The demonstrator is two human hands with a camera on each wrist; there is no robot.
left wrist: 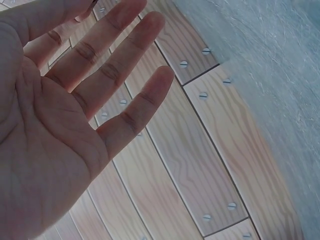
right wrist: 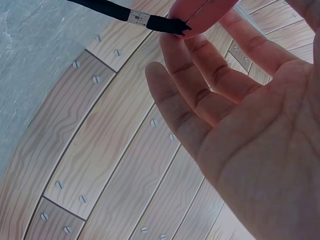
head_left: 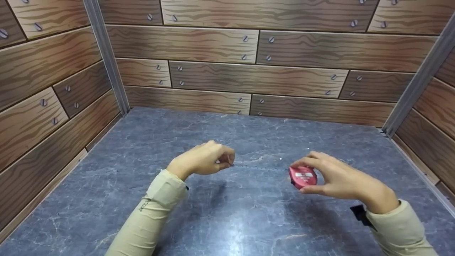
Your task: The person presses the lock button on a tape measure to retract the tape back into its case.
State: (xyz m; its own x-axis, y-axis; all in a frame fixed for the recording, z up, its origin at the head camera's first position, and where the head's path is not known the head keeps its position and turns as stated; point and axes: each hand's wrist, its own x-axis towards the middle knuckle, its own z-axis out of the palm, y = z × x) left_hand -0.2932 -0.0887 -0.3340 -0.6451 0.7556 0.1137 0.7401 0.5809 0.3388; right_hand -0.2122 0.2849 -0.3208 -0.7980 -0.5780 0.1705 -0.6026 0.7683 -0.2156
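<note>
Tape [head_left: 261, 167], thin and faintly dotted, is hard to make out, and the right wrist view cuts off the red, rounded tape-measure case [head_left: 304, 181]. That case sits between the thumb and fingers of the right hand [head_left: 343, 179], gripped above the grey marbled counter [head_left: 227, 220]; the left hand [head_left: 202, 159] pinches the tape's far end. Both hands angle inward, facing each other.

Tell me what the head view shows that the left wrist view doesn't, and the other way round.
Only the head view shows the right hand, the red case it holds and both sleeves. Only the left wrist view shows the creased palm of the left hand. Both show the left hand, planks and tabletop.
</note>
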